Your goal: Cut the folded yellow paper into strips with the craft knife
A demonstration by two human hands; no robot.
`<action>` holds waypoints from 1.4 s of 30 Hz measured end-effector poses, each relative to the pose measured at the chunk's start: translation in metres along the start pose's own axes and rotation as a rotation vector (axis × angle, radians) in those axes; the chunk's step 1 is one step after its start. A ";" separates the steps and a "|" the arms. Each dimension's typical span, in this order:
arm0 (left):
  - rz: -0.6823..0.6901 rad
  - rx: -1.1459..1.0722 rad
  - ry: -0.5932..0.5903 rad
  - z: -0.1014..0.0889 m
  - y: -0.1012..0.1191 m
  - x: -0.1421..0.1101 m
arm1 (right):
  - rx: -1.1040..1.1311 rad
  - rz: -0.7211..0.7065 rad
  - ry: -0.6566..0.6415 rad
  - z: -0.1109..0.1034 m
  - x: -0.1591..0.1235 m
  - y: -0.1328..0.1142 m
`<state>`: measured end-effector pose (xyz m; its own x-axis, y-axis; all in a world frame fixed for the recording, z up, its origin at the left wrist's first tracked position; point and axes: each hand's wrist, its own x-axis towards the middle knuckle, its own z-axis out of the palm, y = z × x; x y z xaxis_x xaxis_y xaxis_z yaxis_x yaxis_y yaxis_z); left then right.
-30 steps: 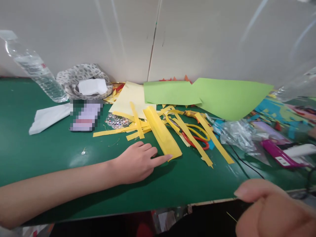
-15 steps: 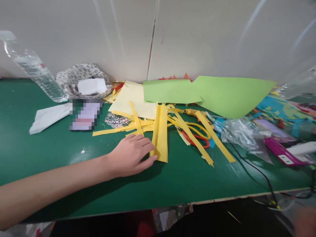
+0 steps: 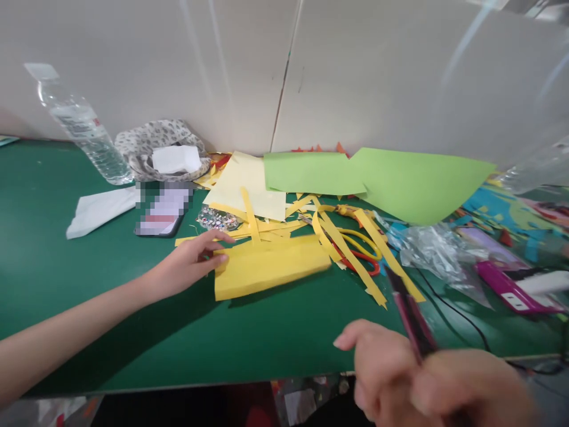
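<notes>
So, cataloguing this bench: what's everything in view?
Folded paper sheet: 1, yellow, centre
Paper strips: several, yellow, centre
Slim tool: 1, dark, right
Looped handles: several, yellow/red, centre
Angular paper: count unclear, green, back
Flat paper: 1, cream, back
Plastic bottle: 1, clear, left
Spotted pouch: 1, grey, left
Phone: 1, lilac-screened, left
Folded tissue: 1, white, left
Gem packet: 1, multicoloured, centre
Plastic bag: 1, clear, right
Plastic device: 1, magenta, right
Paper scraps: many, multicoloured, right
Cable: 1+, black, right
Tabletop: 1, green, below
Left hand: 1, touching sheet
Right hand: 1, gripping tool
</notes>
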<state>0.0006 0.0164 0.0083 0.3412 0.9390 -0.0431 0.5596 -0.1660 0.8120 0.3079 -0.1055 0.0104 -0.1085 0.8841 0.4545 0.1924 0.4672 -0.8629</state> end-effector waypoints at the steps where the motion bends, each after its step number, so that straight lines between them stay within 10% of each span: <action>1: -0.020 -0.030 -0.054 -0.001 0.000 0.000 | 0.011 -0.018 0.032 0.012 0.018 -0.010; 14: 0.215 0.192 0.020 0.029 0.016 0.020 | 0.106 0.380 -0.125 0.045 0.119 0.005; 28: 0.267 0.283 0.035 0.020 -0.003 0.021 | -0.091 0.450 -0.062 0.015 0.131 0.029; 42: 0.220 0.259 -0.005 0.015 -0.002 0.015 | -0.029 0.542 -0.114 0.035 0.127 0.035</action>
<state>0.0161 0.0257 -0.0029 0.4784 0.8708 0.1138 0.6451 -0.4364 0.6272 0.2664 0.0232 0.0297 -0.0907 0.9926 -0.0814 0.2763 -0.0534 -0.9596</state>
